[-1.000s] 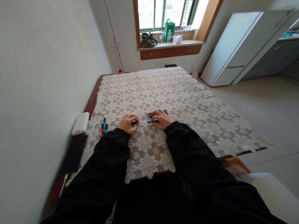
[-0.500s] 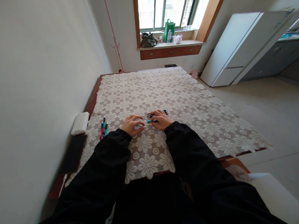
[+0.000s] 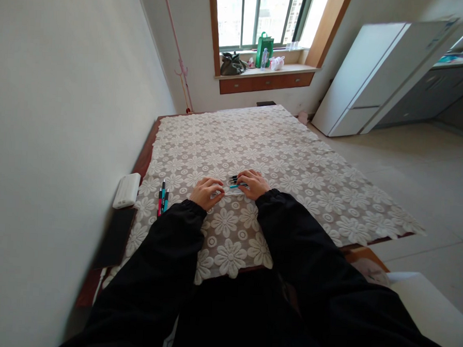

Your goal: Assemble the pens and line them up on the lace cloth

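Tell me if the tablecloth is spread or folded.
Spread: the tablecloth lies out across most of the table, its flower pattern showing.

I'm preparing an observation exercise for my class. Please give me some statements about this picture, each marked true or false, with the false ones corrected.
1. A green bag stands on the windowsill. True.
2. The tablecloth has a striped pattern. False: its pattern is flowers.
3. A teal pen shows between the left hand and the right hand. True.
4. The two hands are clasped together. False: they are apart, with a gap between them.
5. The refrigerator is black. False: it is white.
6. The group of pens to the left of the left hand includes red and teal. True.
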`<state>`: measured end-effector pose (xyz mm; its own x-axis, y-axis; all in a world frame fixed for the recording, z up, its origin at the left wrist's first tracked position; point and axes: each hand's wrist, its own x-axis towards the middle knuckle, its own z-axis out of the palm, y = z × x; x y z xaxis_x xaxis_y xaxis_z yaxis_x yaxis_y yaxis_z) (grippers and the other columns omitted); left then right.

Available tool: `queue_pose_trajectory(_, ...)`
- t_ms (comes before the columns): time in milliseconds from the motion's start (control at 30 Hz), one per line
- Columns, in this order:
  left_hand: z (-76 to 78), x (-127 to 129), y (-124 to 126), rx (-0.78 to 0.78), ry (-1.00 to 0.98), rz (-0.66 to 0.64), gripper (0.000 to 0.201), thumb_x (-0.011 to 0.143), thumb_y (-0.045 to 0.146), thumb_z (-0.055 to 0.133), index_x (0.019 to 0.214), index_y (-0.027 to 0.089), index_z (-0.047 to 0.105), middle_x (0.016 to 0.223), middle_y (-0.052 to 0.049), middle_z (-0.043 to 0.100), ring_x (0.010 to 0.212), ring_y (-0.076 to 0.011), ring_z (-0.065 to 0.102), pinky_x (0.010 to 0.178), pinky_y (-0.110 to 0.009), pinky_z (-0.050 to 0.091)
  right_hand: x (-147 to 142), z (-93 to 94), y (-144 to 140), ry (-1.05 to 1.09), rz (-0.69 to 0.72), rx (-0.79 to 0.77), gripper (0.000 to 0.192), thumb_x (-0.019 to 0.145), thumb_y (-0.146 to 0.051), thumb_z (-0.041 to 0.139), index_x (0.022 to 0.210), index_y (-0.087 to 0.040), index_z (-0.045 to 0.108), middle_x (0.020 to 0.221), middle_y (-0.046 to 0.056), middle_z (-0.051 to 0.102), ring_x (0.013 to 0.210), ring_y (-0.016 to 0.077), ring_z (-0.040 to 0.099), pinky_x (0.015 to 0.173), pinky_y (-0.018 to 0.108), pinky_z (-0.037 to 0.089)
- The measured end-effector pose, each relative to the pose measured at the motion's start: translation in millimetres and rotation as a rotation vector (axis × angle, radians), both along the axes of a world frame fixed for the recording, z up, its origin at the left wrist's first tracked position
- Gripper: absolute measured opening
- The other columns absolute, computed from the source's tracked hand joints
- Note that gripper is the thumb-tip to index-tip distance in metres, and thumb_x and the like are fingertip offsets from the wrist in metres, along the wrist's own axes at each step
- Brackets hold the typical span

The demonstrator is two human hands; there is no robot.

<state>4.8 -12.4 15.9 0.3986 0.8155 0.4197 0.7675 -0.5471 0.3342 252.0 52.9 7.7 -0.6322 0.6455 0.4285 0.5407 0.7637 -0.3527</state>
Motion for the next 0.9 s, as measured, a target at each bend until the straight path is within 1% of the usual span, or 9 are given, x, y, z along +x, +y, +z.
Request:
queue_pose_trajectory(67, 2.0, -0.2, -0.7, 0.015, -0.033, 0.036, 0.016, 0.091, 0.036, 0.061, 0.092, 0.026, 0.073, 0.111, -0.004, 0.071, 0.111, -0.022, 0.058, 0.101, -0.04, 0.044, -0.7, 2.8, -2.0, 0.02, 0.038, 0.012, 0.01, 0.089, -0.022, 0.062, 0.097, -0.023, 0.068, 0.106, 0.006, 0.068, 0.105, 0.0243, 0.054, 0.093, 0.04, 0.039)
queue_pose_trajectory(167, 2.9, 0.1, -1.3, 0.011, -0.054, 0.058, 0.017, 0.092, 0.037, 0.06, 0.093, 0.025, 0.072, 0.108, -0.004, 0.073, 0.11, -0.022, 0.058, 0.1, -0.04, 0.045, -2.2, 4.7, -4.4, 0.007, 0.096, 0.006, 0.01, 0.09, -0.024, 0.06, 0.098, -0.022, 0.066, 0.097, 0.006, 0.07, 0.098, 0.0234, 0.056, 0.09, 0.038, 0.038)
queue_pose_trajectory(267, 2.1, 0.4, -1.1, 0.019, -0.06, 0.055, 0.017, 0.092, 0.037, 0.06, 0.093, 0.025, 0.072, 0.107, -0.004, 0.073, 0.109, -0.0218, 0.059, 0.1, -0.04, 0.046, -3.8, 4.6, -5.3, -0.009, 0.132, 0.004, 0.01, 0.09, -0.025, 0.06, 0.098, -0.022, 0.066, 0.096, 0.006, 0.07, 0.096, 0.0231, 0.057, 0.087, 0.037, 0.037)
queue_pose_trajectory(433, 2.5, 0.3, -1.3, 0.022, -0.07, 0.039, 0.017, 0.092, 0.037, 0.06, 0.092, 0.026, 0.072, 0.105, -0.004, 0.073, 0.107, -0.0219, 0.059, 0.099, -0.04, 0.046, -4.8, 4.0, -5.0, -0.013, 0.131, 0.014, 0.01, 0.089, -0.025, 0.06, 0.097, -0.022, 0.066, 0.095, 0.005, 0.07, 0.094, 0.0229, 0.057, 0.085, 0.036, 0.038)
queue_pose_trajectory(600, 1.7, -1.2, -0.8, 0.037, -0.099, 0.077, 0.017, 0.093, 0.037, 0.059, 0.092, 0.025, 0.072, 0.104, -0.003, 0.073, 0.106, -0.0208, 0.06, 0.099, -0.038, 0.047, -3.2, 3.1, -3.9, 0.017, 0.111, 0.01, 0.009, 0.088, -0.024, 0.061, 0.096, -0.022, 0.066, 0.095, 0.006, 0.07, 0.094, 0.0227, 0.058, 0.085, 0.036, 0.039)
queue_pose_trajectory(667, 1.3, -1.4, -0.6, 0.033, -0.105, 0.071, 0.017, 0.092, 0.037, 0.059, 0.092, 0.025, 0.072, 0.104, -0.003, 0.073, 0.105, -0.0201, 0.06, 0.099, -0.038, 0.047, -3.3, 2.9, -4.0, 0.017, 0.115, 0.001, 0.01, 0.088, -0.024, 0.061, 0.096, -0.022, 0.066, 0.094, 0.006, 0.07, 0.094, 0.0228, 0.058, 0.085, 0.036, 0.039)
queue_pose_trajectory(900, 4.6, 0.3, -1.2, 0.038, -0.129, -0.012, 0.018, 0.092, 0.038, 0.061, 0.09, 0.025, 0.073, 0.101, -0.004, 0.074, 0.102, -0.0194, 0.061, 0.097, -0.037, 0.049, -9.3, -1.8, -2.9, 0.037, 0.213, -0.059, 0.014, 0.091, -0.027, 0.059, 0.101, -0.022, 0.069, 0.095, 0.007, 0.07, 0.095, 0.0228, 0.06, 0.087, 0.036, 0.043)
